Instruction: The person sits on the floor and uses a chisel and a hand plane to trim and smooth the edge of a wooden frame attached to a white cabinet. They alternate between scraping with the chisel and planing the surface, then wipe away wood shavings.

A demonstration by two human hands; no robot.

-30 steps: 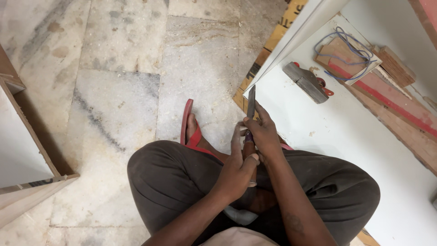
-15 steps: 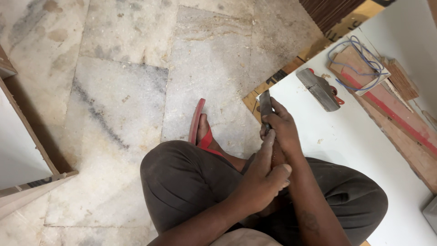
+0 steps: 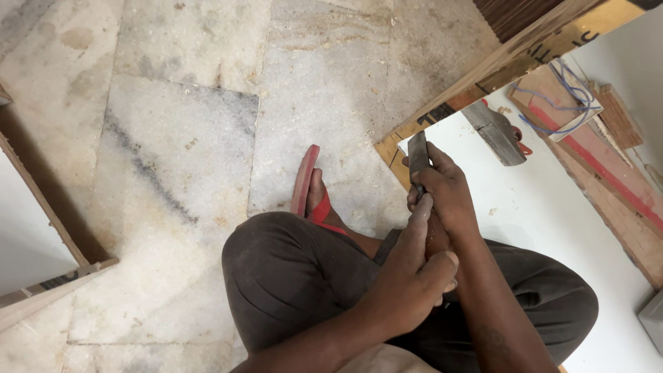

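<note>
Where gripped: flat dark file (image 3: 417,153).

red sandal (image 3: 304,181), grey-veined marble floor (image 3: 173,138)

Dull grey metal blade (image 3: 417,160); smooth white laminate board (image 3: 552,228); matt veined marble floor (image 3: 166,138).
</note>
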